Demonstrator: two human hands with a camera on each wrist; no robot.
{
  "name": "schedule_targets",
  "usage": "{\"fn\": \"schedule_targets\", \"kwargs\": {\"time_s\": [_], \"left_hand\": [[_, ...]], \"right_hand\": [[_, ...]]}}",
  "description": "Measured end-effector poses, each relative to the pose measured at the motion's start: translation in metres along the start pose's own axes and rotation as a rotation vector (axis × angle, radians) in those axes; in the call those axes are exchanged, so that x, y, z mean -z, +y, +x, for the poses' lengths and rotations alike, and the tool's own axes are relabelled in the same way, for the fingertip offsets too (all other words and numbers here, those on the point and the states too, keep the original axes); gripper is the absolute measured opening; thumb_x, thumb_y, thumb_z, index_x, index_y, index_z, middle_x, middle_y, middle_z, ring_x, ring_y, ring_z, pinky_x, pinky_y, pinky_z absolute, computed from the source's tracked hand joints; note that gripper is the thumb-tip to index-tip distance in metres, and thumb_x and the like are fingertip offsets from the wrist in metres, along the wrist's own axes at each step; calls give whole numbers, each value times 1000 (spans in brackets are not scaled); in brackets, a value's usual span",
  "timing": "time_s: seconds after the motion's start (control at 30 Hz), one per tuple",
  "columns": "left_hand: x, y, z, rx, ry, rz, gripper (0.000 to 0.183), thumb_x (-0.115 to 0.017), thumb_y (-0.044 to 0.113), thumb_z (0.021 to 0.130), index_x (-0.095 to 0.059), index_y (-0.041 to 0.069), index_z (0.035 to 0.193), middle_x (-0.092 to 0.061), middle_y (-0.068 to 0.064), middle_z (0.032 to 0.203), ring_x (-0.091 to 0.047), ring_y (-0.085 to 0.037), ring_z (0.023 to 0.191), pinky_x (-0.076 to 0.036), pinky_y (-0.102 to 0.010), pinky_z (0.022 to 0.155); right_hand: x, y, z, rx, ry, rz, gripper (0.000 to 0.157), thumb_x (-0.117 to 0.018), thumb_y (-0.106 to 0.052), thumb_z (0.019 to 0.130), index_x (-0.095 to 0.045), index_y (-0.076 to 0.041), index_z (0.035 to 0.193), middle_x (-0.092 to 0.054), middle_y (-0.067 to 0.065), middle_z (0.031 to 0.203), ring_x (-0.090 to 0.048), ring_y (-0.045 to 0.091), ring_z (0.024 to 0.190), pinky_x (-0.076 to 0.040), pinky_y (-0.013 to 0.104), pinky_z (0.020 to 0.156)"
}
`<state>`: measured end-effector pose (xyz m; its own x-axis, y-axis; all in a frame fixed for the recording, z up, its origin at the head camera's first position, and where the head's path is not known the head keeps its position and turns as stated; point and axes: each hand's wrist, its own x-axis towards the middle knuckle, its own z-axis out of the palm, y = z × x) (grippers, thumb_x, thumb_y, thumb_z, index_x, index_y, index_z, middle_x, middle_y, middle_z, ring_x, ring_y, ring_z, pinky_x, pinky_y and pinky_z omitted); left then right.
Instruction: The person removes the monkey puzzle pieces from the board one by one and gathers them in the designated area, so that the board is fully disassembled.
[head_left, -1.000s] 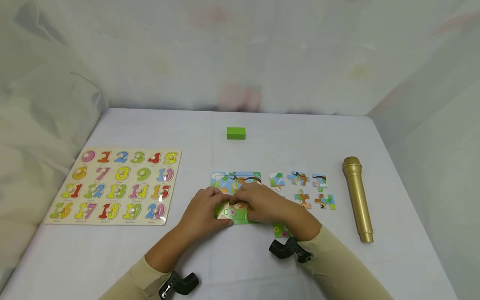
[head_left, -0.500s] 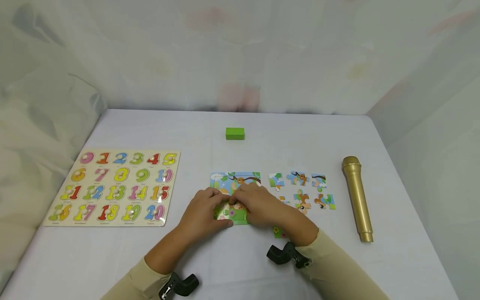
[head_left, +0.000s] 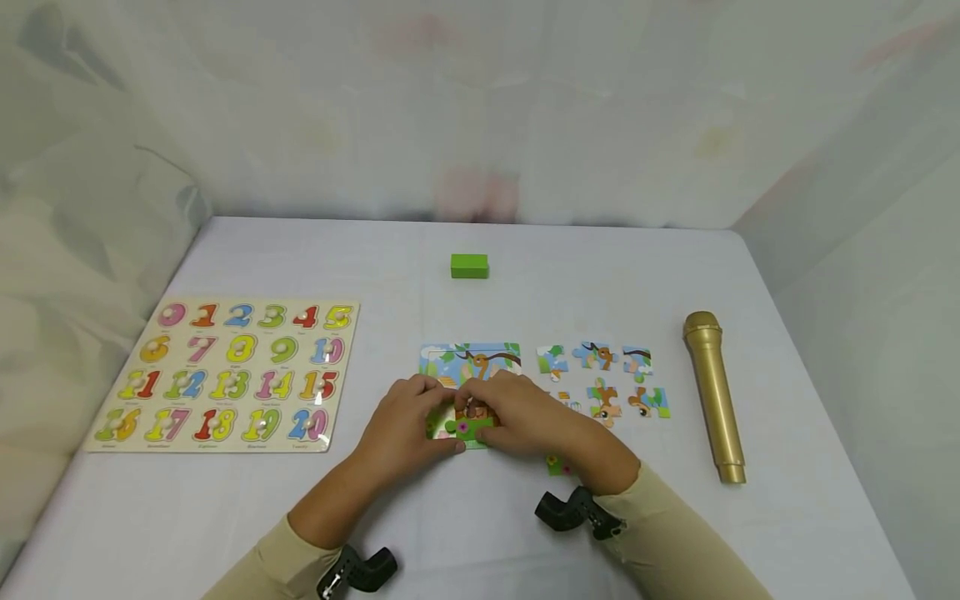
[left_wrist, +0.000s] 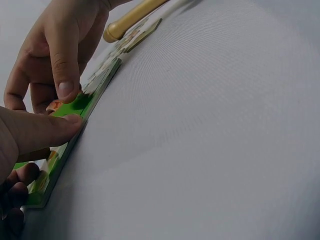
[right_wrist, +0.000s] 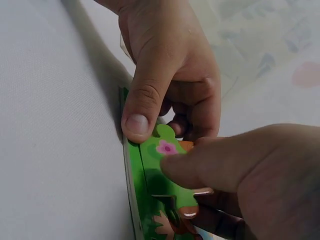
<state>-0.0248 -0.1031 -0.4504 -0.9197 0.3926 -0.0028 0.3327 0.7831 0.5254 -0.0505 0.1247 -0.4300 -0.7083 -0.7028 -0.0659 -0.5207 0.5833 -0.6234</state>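
A small picture puzzle board (head_left: 435, 357) with a blue sky and green lower border lies mid-table. My left hand (head_left: 401, 425) grips its left side, thumb (right_wrist: 137, 125) on the near border and fingers curled toward the far side. With my right hand (head_left: 525, 412) I pinch a green puzzle piece (right_wrist: 155, 162) with a pink flower and brown upper part. This piece lies over the lower part of the board, its knob toward my left thumb. My right fingers hide part of the board's middle. Several loose puzzle pieces (head_left: 597, 356) are spread right of the board.
A number peg board (head_left: 255, 367) lies at the left. Behind the puzzle sits a green block (head_left: 469, 267). A gold toy microphone (head_left: 716, 400) lies at the right. A flower piece (head_left: 558, 465) shows partly under my right forearm.
My right thumb and fingers have shifted slightly on the green piece, and more of its brown part now shows. The left hand keeps its place on the board.
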Motion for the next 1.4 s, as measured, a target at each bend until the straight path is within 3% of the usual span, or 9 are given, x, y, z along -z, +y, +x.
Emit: {"fn": "schedule_targets", "kwargs": {"time_s": [0.27, 0.53, 1.03, 1.23, 1.4], "left_hand": [[0, 0, 0, 9, -12, 4, 61, -100, 35, 73, -76, 14, 125, -64, -5, 118, -58, -30, 110, -49, -46, 93], [1, -2, -1, 0, -2, -12, 58, -100, 35, 73, -77, 19, 124, -63, -1, 115, -57, -27, 109, -48, -45, 91], [1, -3, 0, 7, -23, -23, 60, -99, 35, 74, -77, 21, 128, -64, -3, 120, -57, -28, 112, -48, -47, 95], [1, -2, 0, 21, -32, -26, 60, -98, 35, 75, -76, 21, 129, -64, -3, 122, -56, -28, 113, -48, -47, 96], [2, -1, 0, 32, -40, -29, 62, -99, 35, 75, -76, 20, 131, -63, -3, 123, -56, -29, 114, -47, -47, 97]], "right_hand": [[-1, 1, 0, 6, 18, 5, 23, -71, -13, 99, -66, -23, 120, -65, -12, 89, -56, 12, 87, -46, 35, 80], [2, 3, -8, 6, 25, 155, 21, -68, -8, 102, -63, -21, 118, -69, -10, 96, -61, 5, 82, -52, 30, 77], [17, 18, -51, -91, 53, 219, 26, -64, -9, 104, -64, -23, 127, -61, -11, 92, -57, 8, 76, -51, 31, 71], [23, 26, -71, -132, 74, 189, 31, -62, -10, 106, -67, -26, 131, -59, -13, 93, -54, 7, 76, -49, 32, 72], [26, 34, -88, -119, 106, 180, 29, -63, -6, 104, -69, -22, 129, -59, -12, 92, -55, 7, 78, -48, 32, 75]]}}
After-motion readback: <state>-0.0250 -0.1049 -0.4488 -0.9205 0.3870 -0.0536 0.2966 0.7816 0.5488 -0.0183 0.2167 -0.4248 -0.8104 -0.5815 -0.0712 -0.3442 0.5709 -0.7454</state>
